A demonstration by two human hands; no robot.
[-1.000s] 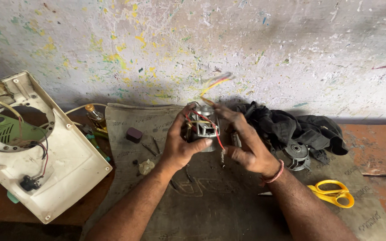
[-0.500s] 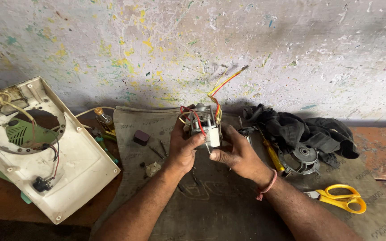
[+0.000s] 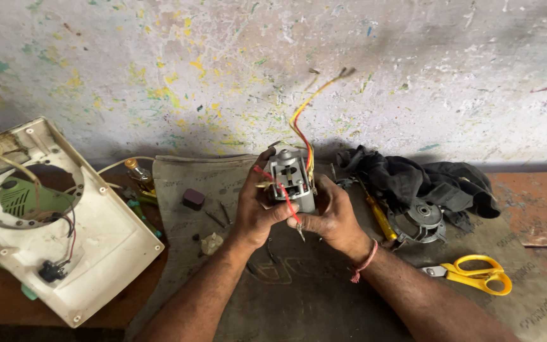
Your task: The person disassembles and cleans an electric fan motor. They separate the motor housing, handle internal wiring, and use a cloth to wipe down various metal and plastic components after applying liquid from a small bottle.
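Note:
Both my hands hold a small grey electric motor (image 3: 292,179) upright above a brown mat (image 3: 324,297). My left hand (image 3: 256,206) wraps its left side, thumb across the front. On the right side my right hand (image 3: 332,215) cups it from below. Red, yellow and orange wires (image 3: 305,120) stick up from the motor's top toward the wall, and a red wire runs down its front.
A white appliance housing (image 3: 96,253) with a green part and wiring lies at left. A black cloth (image 3: 413,180), a grey round metal part (image 3: 422,218), a yellow-handled screwdriver (image 3: 380,216) and yellow scissors (image 3: 476,275) lie at right. A small dark block (image 3: 192,199), a bottle (image 3: 139,175) and screws sit left of my hands.
The motor has been turned upright in my hands, so its wires now point up at the wall. The view has shifted slightly.

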